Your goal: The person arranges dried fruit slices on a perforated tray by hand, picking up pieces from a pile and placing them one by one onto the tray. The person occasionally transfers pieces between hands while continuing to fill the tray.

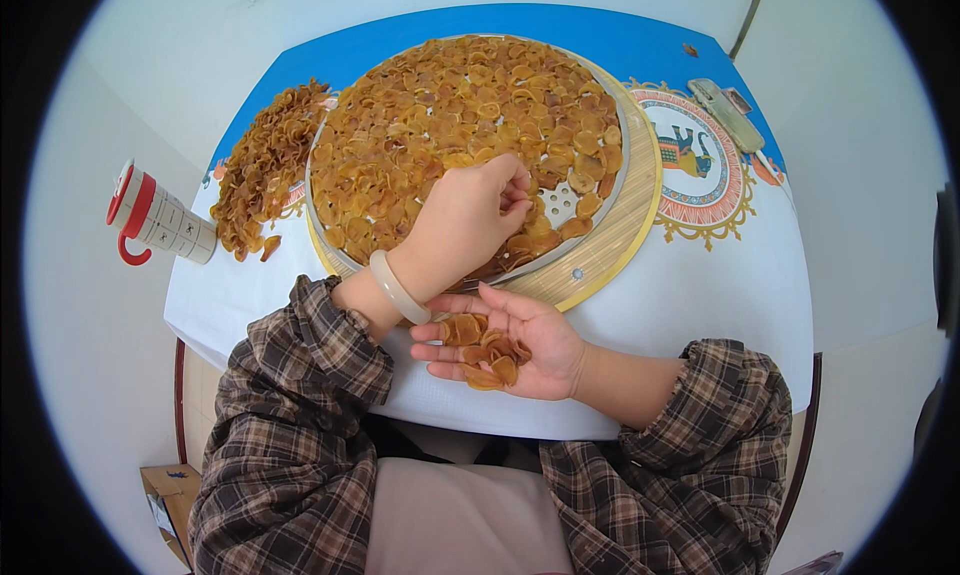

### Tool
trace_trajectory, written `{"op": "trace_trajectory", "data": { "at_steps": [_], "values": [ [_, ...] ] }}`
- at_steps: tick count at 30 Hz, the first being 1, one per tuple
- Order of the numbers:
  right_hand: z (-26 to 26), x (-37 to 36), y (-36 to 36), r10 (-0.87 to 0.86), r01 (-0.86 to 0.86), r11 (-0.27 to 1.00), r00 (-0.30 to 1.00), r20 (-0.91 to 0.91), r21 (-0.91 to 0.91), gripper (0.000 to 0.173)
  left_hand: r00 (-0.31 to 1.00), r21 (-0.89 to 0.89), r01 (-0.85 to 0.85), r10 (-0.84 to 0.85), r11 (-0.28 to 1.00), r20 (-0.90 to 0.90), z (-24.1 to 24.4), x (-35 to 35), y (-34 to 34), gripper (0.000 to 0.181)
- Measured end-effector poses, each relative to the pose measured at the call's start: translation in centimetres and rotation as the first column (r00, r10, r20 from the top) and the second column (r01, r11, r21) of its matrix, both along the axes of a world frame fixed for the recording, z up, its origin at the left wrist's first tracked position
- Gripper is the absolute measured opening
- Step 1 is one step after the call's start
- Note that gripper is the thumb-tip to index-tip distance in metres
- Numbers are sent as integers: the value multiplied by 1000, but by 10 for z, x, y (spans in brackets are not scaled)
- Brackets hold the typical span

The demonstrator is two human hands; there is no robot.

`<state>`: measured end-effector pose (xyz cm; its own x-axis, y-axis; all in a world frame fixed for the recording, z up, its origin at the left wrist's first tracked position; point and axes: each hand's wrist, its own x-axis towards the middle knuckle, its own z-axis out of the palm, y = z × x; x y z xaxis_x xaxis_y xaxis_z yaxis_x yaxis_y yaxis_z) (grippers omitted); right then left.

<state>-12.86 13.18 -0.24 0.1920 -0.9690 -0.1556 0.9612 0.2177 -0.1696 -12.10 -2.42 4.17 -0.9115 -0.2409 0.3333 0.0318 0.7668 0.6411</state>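
A round, perforated metal tray [561,204] is covered with a layer of thin, amber-brown dried slices [480,110]. My left hand [472,207], wearing a pale bangle [397,288], reaches over the tray's front right part. Its thumb and fingers are pinched close to the slices; whether one is between the fingertips is hard to make out. My right hand [544,346] lies palm up in front of the tray, cupping a small handful of the same slices [487,350]. Beside the bare patch of perforated metal, the left fingertips hover at or near the layer.
Beneath the tray is a round woven bamboo mat [637,200]. A heap of dried slices [270,155] lies left of it, near a tilted-looking white tumbler [169,215] with a red handle. A phone [726,116] with a cable rests right on the patterned tablecloth [705,290].
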Motion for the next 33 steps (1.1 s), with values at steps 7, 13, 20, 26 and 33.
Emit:
{"op": "trace_trajectory", "data": {
  "at_steps": [7, 13, 20, 26, 33],
  "values": [
    [0, -1, 1, 1, -1, 1000, 1000, -11, -14, 55, 998, -87, -41, 44, 995, 40, 1, 1, 1, 13],
    [0, 0, 0, 4, -4, 1000, 1000, -17, -15, 56, 994, -168, -93, 103, 981, 48, 6, 5, 1, 11],
    [2, 0, 0, 3, -3, 1000, 999, -33, -1, 57, 985, -329, 172, -169, 928, 40, 1, 2, -6, 30],
    [1, 0, 0, 6, -7, 1000, 1000, -29, -2, 57, 977, -335, 208, -211, 919, 27, -3, 4, -6, 35],
    [-1, 0, -1, 13, -14, 1000, 1000, -24, -10, 57, 983, -370, 158, -180, 915, -23, 0, 3, -7, 31]
  ]
}}
